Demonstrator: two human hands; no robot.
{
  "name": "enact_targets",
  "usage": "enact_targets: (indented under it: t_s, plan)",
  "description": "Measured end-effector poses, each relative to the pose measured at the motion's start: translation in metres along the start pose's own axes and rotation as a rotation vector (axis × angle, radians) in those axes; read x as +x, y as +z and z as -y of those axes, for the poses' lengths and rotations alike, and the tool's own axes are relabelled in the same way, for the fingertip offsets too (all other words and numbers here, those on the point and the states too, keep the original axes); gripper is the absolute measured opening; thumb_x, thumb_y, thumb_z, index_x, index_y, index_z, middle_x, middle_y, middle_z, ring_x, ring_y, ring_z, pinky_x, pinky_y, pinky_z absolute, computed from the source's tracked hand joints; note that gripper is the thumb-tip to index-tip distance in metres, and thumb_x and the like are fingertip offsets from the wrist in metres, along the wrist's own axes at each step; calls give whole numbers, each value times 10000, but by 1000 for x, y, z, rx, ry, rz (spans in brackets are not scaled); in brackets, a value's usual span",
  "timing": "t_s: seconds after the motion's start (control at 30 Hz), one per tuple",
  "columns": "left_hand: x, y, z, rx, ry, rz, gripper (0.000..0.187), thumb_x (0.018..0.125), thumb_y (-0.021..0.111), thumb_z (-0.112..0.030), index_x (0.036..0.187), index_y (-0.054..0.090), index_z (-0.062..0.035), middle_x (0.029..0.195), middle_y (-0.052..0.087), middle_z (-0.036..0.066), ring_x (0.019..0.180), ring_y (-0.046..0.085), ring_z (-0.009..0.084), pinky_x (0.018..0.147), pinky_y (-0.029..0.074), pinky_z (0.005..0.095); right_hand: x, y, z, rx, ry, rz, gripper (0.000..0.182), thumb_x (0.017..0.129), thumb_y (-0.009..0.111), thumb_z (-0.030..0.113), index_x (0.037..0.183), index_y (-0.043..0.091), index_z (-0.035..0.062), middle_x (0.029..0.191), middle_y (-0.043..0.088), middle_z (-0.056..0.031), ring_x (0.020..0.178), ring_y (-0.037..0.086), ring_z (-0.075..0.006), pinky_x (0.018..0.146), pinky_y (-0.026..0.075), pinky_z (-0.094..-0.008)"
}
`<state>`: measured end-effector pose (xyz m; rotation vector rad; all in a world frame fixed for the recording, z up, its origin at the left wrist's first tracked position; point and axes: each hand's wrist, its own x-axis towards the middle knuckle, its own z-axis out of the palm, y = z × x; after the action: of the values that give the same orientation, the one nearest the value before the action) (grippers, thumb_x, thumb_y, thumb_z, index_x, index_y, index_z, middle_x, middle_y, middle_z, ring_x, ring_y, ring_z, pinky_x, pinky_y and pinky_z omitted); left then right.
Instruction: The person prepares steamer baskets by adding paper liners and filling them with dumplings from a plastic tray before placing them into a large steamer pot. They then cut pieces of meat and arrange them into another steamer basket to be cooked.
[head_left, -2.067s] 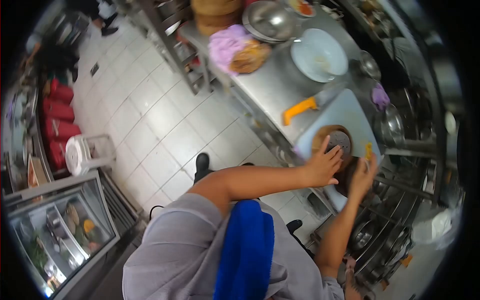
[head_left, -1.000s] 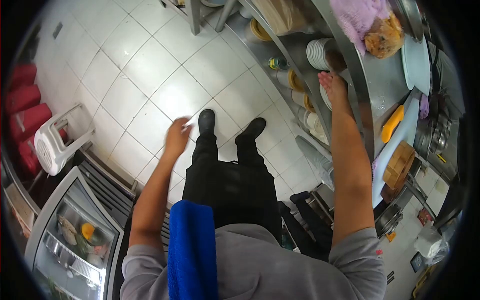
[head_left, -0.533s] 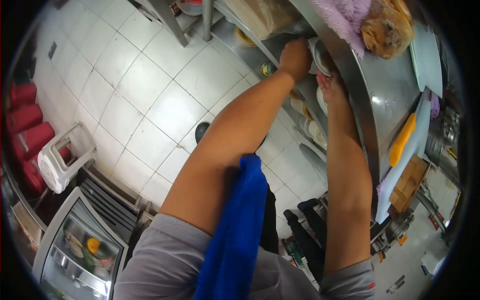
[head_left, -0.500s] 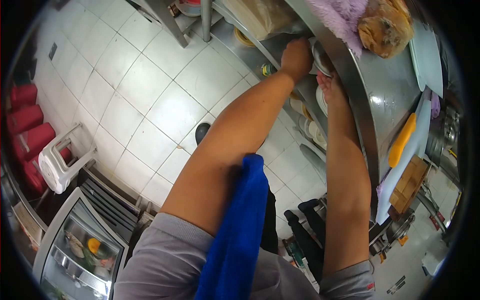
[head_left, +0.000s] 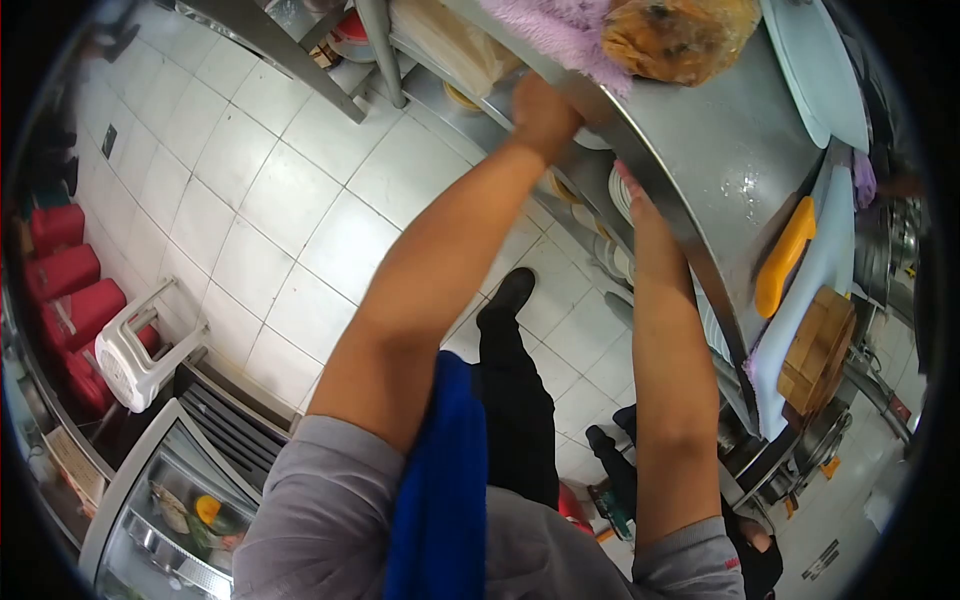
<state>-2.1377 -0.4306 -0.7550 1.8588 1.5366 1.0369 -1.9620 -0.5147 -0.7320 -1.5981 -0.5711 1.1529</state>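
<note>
My left hand (head_left: 546, 108) reaches in at the lower shelf under the steel counter. Its back faces me and its fingers curl out of sight, so what they grip is hidden. Just to its right, part of a white dish (head_left: 592, 140) shows beneath the counter edge. My right hand (head_left: 634, 190) is under the same edge, partly covered by it, with the visible fingers stretched out. Beside those fingers stands a stack of white plates (head_left: 619, 192).
On the steel counter (head_left: 690, 135) lie a purple cloth (head_left: 560, 35), a bagged brown item (head_left: 680, 40), a yellow-handled knife (head_left: 785, 258) and light-blue boards (head_left: 812, 75). A white stool (head_left: 130, 365) and a glass display case (head_left: 165, 510) are at left. Another person's dark-clad leg (head_left: 610, 465) shows behind.
The view has shifted, and counter and shelves sit further left. The round dish between my hands is now mostly hidden. My right fingers now lie beside the plate stack.
</note>
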Motion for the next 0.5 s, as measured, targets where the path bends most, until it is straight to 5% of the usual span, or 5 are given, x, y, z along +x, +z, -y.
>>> enact_targets:
  t_s: [0.13,0.17,0.2,0.33,0.5]
  plan:
    - [-41,-111,2,-163,-252,-94,286,733,619,-104,953,489,25,722,599,240,693,610,391,626,479,433,1,8,-3,-106,33,-12,331,882,577,295,1155,568,107,1024,632,-94,922,635,-250,859,524,-371]
    - [-55,-128,11,-155,-233,-92,258,739,643,-109,883,467,15,656,554,194,578,571,304,543,454,408,2,11,-4,-149,37,-17,334,882,577,300,1157,569,110,1031,632,-94,925,634,-250,862,522,-371]
    - [-73,-144,14,-336,-537,6,260,748,663,-118,871,462,-10,680,528,130,544,520,194,470,433,342,1,12,-6,-208,32,-29,337,881,577,305,1159,571,113,1037,632,-93,928,633,-251,865,521,-372]
    - [-145,-199,9,-352,-514,148,183,811,605,-59,868,438,-10,736,499,78,530,533,137,439,437,278,-23,21,-4,-452,91,-54,349,879,575,324,1166,578,126,1065,631,-93,939,628,-253,877,515,-374]
    - [-163,-222,-122,-670,-570,418,169,841,584,-4,913,435,-37,848,516,73,594,579,113,443,458,253,-126,2,-2,-505,323,134,364,876,574,349,1175,587,143,1099,631,-92,952,623,-256,892,507,-376]
